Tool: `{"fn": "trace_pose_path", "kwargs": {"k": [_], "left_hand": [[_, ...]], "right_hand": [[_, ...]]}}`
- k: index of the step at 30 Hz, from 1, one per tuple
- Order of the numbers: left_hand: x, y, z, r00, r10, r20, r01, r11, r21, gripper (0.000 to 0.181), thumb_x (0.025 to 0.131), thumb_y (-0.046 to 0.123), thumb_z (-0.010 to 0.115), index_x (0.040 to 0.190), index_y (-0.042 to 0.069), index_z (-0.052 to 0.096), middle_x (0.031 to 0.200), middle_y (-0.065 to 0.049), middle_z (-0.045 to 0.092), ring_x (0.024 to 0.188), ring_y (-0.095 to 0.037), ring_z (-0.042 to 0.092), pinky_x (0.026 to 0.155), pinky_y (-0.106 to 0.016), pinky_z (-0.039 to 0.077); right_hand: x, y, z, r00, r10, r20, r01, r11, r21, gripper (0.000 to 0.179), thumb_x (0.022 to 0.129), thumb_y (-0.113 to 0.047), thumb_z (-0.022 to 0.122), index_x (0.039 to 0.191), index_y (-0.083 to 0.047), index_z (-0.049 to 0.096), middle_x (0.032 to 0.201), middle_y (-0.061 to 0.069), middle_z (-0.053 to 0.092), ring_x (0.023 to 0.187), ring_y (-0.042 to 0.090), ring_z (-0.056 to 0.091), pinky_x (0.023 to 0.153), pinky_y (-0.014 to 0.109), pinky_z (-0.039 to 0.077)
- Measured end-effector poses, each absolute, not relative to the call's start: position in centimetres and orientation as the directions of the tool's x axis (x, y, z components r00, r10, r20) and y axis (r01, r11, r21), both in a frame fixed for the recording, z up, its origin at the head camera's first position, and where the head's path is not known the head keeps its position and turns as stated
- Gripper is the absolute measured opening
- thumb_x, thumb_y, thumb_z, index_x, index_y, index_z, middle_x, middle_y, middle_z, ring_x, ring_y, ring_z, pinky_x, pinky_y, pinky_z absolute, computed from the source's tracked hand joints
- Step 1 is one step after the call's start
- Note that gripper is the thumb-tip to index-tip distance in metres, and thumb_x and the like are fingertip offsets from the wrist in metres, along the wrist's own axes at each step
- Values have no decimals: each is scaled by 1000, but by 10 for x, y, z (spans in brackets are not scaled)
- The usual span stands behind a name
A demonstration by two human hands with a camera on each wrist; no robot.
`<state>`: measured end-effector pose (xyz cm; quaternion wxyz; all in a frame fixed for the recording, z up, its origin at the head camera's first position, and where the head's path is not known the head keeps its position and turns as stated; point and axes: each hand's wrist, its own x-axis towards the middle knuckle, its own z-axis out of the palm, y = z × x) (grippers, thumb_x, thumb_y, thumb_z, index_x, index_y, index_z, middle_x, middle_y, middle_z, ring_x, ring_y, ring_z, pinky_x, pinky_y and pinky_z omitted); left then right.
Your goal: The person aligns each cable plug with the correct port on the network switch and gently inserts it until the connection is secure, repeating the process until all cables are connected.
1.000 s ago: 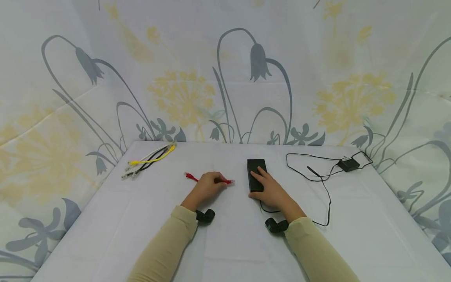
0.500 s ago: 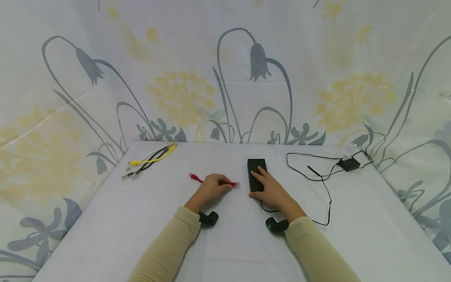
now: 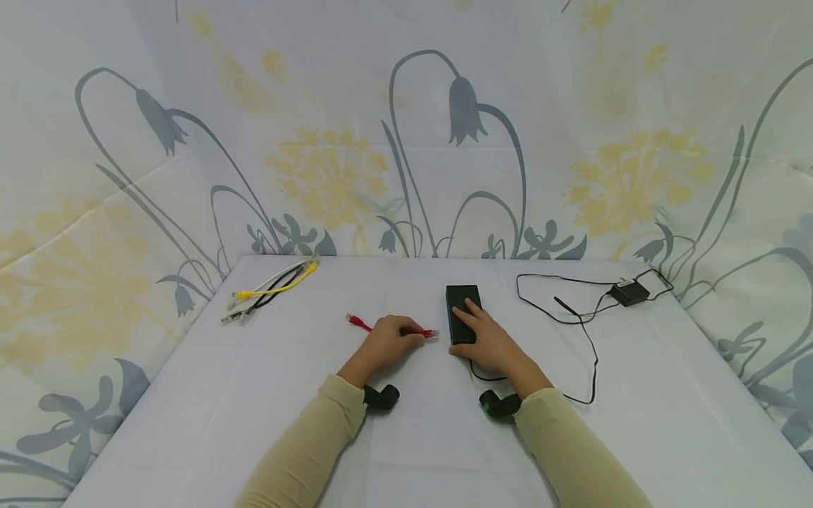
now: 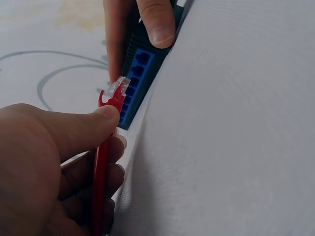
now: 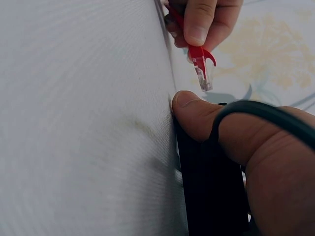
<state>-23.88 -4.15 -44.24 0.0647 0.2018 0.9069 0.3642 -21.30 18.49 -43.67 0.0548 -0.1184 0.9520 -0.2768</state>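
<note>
Indoor tabletop setup — floral fabric backdrop (image 3: 406, 176), white tablecloth (image 3: 438, 444).

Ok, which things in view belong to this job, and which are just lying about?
In the job:
red cable, pinched by the left hand
black box with blue ports, held by the right hand

Apparently lying about:
cable pile, far left
adapter; link to box unclear

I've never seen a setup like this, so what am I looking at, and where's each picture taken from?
It's a person's two bare hands working over a white table. The wide view comes from a camera worn on the head; the close ones come from the wrist cameras. The left hand pinches a red cable just behind its clear plug. The right hand holds a black box with blue ports. More cables lie far left, and a small black block with thin cord lies right.
</note>
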Motion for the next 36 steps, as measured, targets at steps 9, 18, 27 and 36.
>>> {"fn": "trace_pose_path", "kwargs": {"k": [9, 18, 27, 36], "left_hand": [[-238, -37, -447, -904, 425, 43, 336, 646, 685, 18, 85, 34, 63, 96, 21, 69, 92, 9, 66, 91, -10, 56, 82, -29, 46], [-236, -33, -448, -903, 427, 53, 342, 637, 690, 19, 85, 33, 63, 95, 19, 69, 93, 7, 65, 90, -11, 56, 80, -28, 46], [-235, -30, -448, -900, 426, 91, 366, 627, 688, 15, 85, 29, 63, 94, 19, 70, 93, 8, 64, 89, -9, 56, 81, -27, 46], [-235, -28, -451, -890, 438, 126, 399, 617, 678, 14, 85, 28, 63, 94, 18, 70, 90, 7, 62, 84, -7, 55, 76, -23, 46]], "right_hand": [[-213, 185, -437, -965, -258, -41, -196, 821, -536, 77, 80, -45, 64, 144, -26, 26, 155, 3, 6, 138, 37, 15, 102, 59, 27], [-213, 185, -439, -961, -274, -36, -215, 824, -523, 77, 81, -46, 62, 145, -25, 25, 155, 5, 5, 139, 38, 12, 101, 60, 27], [-213, 183, -439, -962, -270, -34, -215, 832, -512, 76, 82, -47, 61, 145, -25, 24, 155, 4, 5, 139, 41, 8, 101, 63, 25], [-211, 181, -440, -962, -274, -24, -223, 830, -512, 76, 82, -47, 61, 144, -24, 26, 154, 6, 6, 139, 40, 9, 100, 64, 25]]}}
